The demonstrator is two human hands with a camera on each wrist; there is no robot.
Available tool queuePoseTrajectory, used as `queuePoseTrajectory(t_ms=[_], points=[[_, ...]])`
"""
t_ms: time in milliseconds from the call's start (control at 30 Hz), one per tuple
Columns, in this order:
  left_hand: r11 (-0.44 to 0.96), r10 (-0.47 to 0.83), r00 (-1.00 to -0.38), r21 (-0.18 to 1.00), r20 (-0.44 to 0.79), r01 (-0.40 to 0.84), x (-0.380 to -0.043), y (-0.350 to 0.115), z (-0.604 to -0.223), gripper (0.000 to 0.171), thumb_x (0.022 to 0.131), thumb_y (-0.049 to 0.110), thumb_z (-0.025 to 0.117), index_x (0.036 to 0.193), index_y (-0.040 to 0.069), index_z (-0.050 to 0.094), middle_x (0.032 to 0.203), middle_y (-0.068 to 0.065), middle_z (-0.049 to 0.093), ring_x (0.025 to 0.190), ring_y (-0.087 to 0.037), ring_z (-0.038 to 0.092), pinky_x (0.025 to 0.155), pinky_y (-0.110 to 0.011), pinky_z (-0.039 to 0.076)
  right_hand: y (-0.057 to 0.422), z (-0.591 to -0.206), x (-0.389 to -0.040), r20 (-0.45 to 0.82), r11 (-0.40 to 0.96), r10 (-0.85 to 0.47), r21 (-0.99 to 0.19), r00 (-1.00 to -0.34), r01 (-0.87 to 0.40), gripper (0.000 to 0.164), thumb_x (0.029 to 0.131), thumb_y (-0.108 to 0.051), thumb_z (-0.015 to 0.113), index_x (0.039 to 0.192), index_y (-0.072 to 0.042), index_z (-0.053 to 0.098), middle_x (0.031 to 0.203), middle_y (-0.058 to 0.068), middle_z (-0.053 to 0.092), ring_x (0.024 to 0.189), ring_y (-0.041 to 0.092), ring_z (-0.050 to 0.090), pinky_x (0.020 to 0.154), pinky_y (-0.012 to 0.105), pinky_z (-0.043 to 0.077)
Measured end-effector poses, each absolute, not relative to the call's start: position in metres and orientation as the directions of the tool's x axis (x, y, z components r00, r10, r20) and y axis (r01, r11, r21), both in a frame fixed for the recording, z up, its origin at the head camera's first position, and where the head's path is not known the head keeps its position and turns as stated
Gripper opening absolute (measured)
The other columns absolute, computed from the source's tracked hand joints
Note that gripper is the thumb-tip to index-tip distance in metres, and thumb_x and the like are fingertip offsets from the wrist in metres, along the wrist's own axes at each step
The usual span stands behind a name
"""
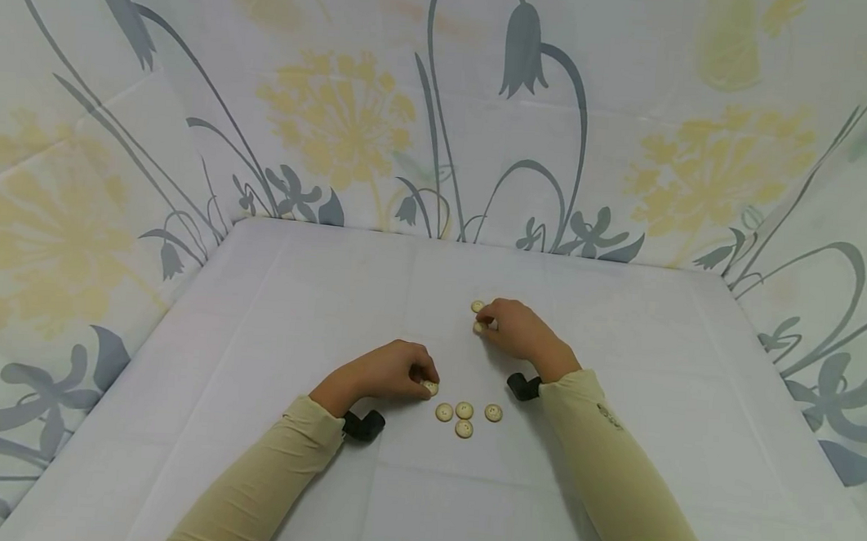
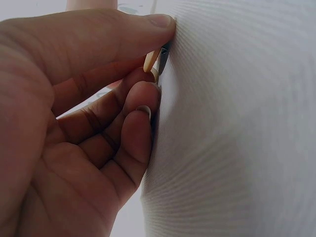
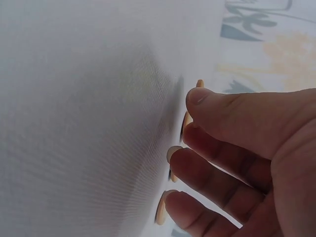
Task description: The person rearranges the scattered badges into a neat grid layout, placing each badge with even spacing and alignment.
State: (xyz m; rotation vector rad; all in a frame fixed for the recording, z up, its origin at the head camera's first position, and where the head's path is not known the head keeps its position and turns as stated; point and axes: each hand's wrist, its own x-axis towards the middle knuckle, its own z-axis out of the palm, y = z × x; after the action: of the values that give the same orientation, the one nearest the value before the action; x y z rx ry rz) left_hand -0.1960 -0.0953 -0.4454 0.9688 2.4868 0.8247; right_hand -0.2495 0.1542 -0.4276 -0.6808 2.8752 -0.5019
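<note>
My left hand pinches a pale wooden button at the white tabletop, left of a loose group of buttons. The left wrist view shows that button's tilted edge between thumb and fingers, close against the cloth. Farther back, my right hand has thumb and forefinger round another button. Just beyond those fingertips lies a similar button. In the right wrist view, a button shows by the lower fingertips, and the gripped button is partly hidden by the thumb.
Several round buttons lie between the forearms, one button a little to the right. A white cloth covers the table. Floral fabric hangs behind and at both sides. A black wrist camera sits below the left hand.
</note>
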Motion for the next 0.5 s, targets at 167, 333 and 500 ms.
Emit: queuePoseTrajectory(t_ms=[167, 333, 500], points=[[0.598, 0.697, -0.709, 0.633, -0.106, 0.493, -0.1963, -0.0954, -0.4458, 0.014, 0.085, 0.019, 0.074, 0.099, 0.017, 0.075, 0.093, 0.007, 0.064, 0.081, -0.005, 0.057, 0.074, -0.023, 0.048, 0.1542, -0.4279, -0.2522, -0.073, 0.850, -0.444, -0.352, -0.893, -0.393, 0.027, 0.094, -0.017, 0.062, 0.118, -0.004, 0.067, 0.114, 0.011, 0.066, 0.109, 0.028, 0.061, 0.095, 0.042, 0.048], [0.600, 0.696, -0.710, 0.632, -0.110, 0.490, -0.1966, -0.0952, -0.4458, 0.014, 0.085, 0.019, 0.074, 0.099, 0.017, 0.075, 0.093, 0.007, 0.064, 0.081, -0.005, 0.057, 0.074, -0.023, 0.048, 0.1536, -0.4303, -0.2566, -0.077, 0.851, -0.441, -0.352, -0.894, -0.390, 0.028, 0.095, -0.018, 0.062, 0.118, -0.004, 0.067, 0.116, 0.011, 0.066, 0.112, 0.029, 0.060, 0.098, 0.042, 0.047], [0.600, 0.699, -0.707, 0.631, -0.113, 0.492, -0.1964, -0.0956, -0.4456, 0.015, 0.085, 0.019, 0.074, 0.099, 0.017, 0.075, 0.093, 0.007, 0.064, 0.081, -0.005, 0.057, 0.074, -0.023, 0.048, 0.1515, -0.4317, -0.2589, -0.070, 0.848, -0.453, -0.340, -0.889, -0.405, 0.028, 0.095, -0.020, 0.061, 0.119, -0.005, 0.067, 0.117, 0.011, 0.066, 0.113, 0.029, 0.060, 0.099, 0.043, 0.046]])
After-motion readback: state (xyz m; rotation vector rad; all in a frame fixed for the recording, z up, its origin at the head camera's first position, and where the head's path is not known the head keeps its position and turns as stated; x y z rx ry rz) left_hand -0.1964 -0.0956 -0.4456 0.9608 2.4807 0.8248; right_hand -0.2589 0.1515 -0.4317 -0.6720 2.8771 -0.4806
